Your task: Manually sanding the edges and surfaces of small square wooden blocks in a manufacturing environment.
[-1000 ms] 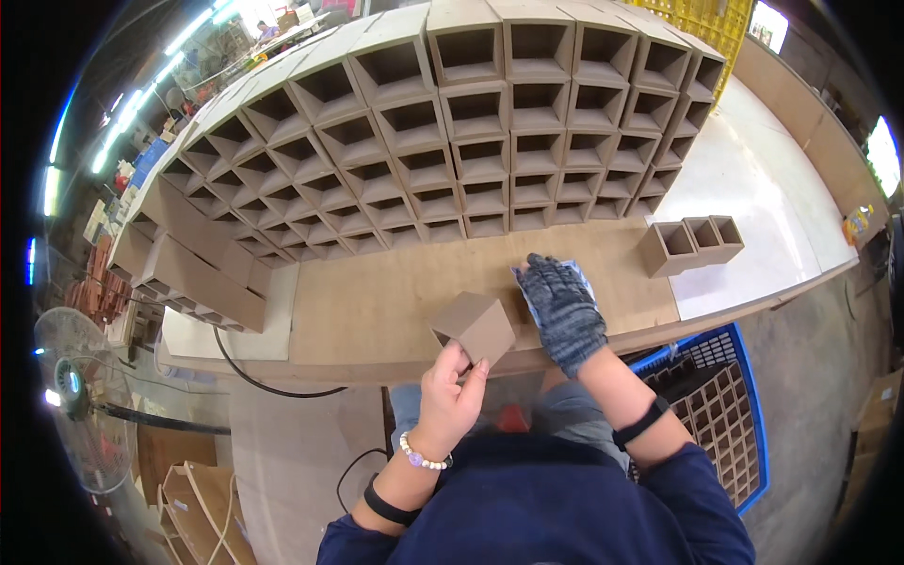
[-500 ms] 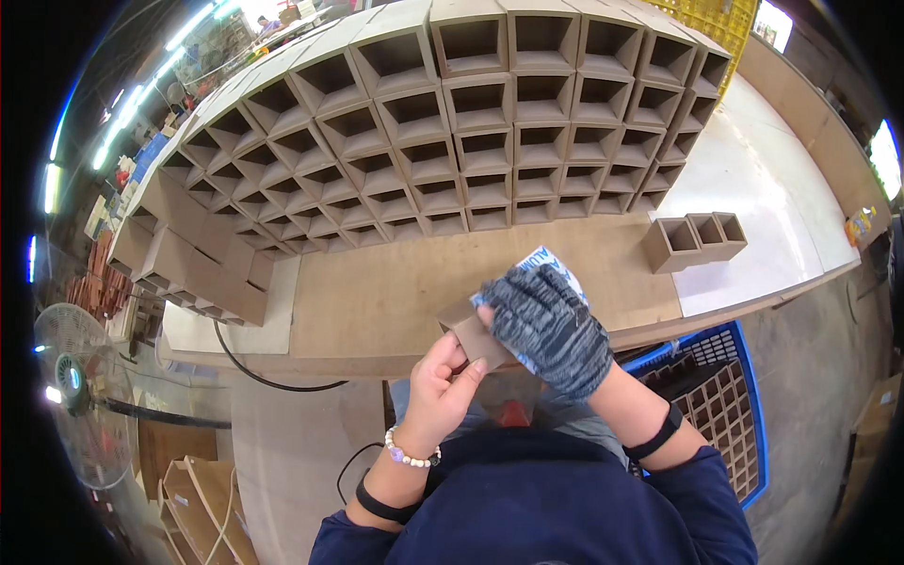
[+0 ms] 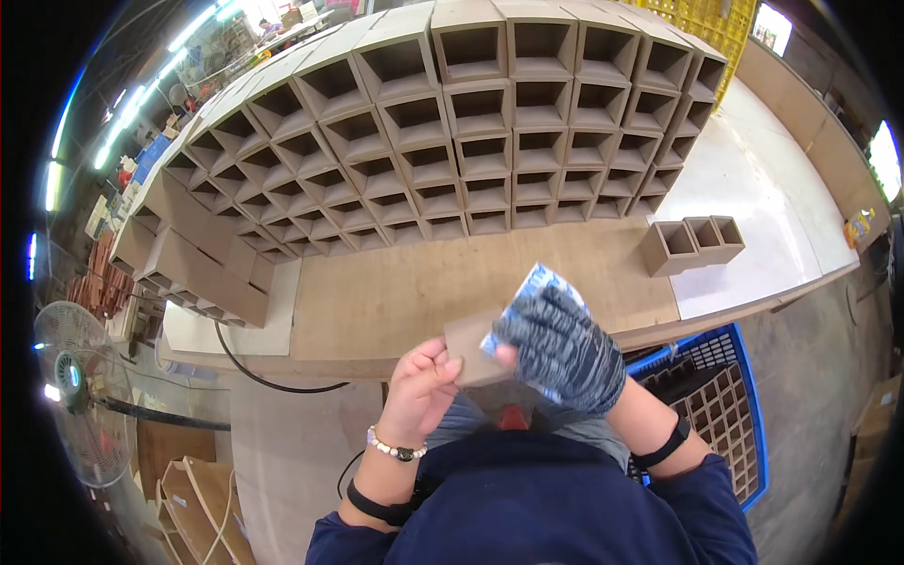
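We hold a small brown cardboard piece (image 3: pixel 474 347) above the worktop's (image 3: pixel 395 292) near edge, our bare left hand (image 3: pixel 421 384) pinching its left side, our gloved right hand (image 3: pixel 562 347) closed over its right. It looks light, stiff yet crushable; best gripped along the edges.

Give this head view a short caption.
Bare left hand and gloved right hand hold a small cardboard piece before stacked cardboard cells.

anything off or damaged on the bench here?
Nothing looks damaged. Only oddity: a strip of three cardboard cells sits alone, askew, apart from the big stacked cell wall. Both hands hold a small cardboard box.
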Motion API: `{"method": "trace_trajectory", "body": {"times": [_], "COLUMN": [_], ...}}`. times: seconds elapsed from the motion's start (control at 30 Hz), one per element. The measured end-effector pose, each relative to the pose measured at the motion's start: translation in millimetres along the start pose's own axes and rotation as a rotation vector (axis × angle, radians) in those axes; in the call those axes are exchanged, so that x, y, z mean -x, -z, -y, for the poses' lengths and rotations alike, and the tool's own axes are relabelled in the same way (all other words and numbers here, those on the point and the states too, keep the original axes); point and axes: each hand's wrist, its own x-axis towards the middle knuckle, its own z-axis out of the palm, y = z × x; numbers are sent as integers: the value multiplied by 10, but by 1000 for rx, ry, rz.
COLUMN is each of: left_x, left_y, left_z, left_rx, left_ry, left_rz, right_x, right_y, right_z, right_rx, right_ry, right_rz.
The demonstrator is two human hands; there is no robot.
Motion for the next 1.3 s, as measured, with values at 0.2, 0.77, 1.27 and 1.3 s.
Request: {"method": "trace_trajectory", "body": {"times": [0.2,0.77,1.27,1.3], "left_x": [105,52,-111,-102], "left_y": [-203,-291,-66,-94], "left_z": [-34,102,488,469], "left_rx": [-94,-923,-1010,-904], "left_ry": [43,-280,-402,-341], "left_rz": [135,-3,-105,-92], "right_x": [-155,-134,5,55], "right_y": [-59,31,-359,-426], "right_z": [-422,-181,-95,-209], "right_rx": [310,67,134,243], "right_ry": [-59,-224,-229,-277], "right_rz": [-69,-61,203,210]}}
